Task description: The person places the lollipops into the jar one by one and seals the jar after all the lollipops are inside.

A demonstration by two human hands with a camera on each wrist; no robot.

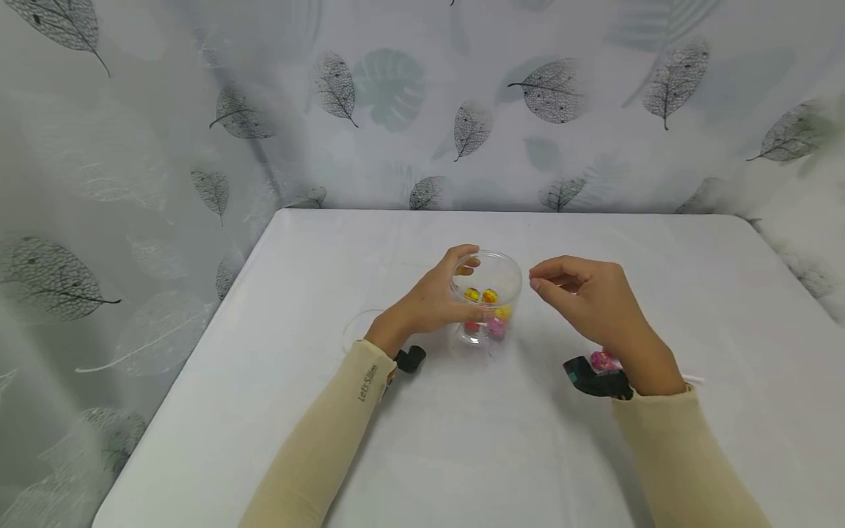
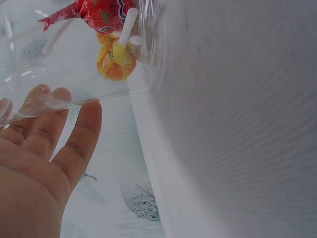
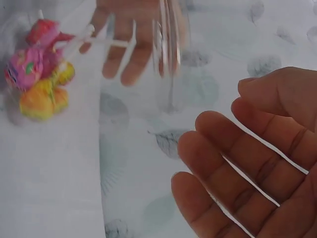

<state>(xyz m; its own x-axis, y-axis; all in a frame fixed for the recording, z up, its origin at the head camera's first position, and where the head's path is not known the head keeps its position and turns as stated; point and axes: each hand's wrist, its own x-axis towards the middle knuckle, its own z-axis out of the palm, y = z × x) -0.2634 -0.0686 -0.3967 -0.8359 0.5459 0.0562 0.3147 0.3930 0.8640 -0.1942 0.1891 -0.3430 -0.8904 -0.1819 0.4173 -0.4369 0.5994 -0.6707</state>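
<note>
My left hand (image 1: 429, 301) grips a clear plastic jar (image 1: 508, 273), thumb on the near side and fingers round the far side. Inside lie several wrapped lollipops, among them a yellow one (image 1: 490, 295) and a pink one (image 1: 496, 327). The left wrist view shows a red lollipop (image 2: 103, 16) and an orange-yellow lollipop (image 2: 116, 60) through the jar wall. To the right of the rim hovers my right hand (image 1: 590, 297), fingers loosely bent. Nothing shows between its thumb and fingers (image 3: 208, 158) in the right wrist view.
A pink wrapped lollipop (image 1: 604, 361) lies on the white table (image 1: 462, 455), partly hidden under my right wrist. Left of the jar, a clear round lid (image 1: 353, 330) lies partly behind my left wrist. A leaf-patterned curtain (image 1: 409, 147) stands behind the table and along its sides.
</note>
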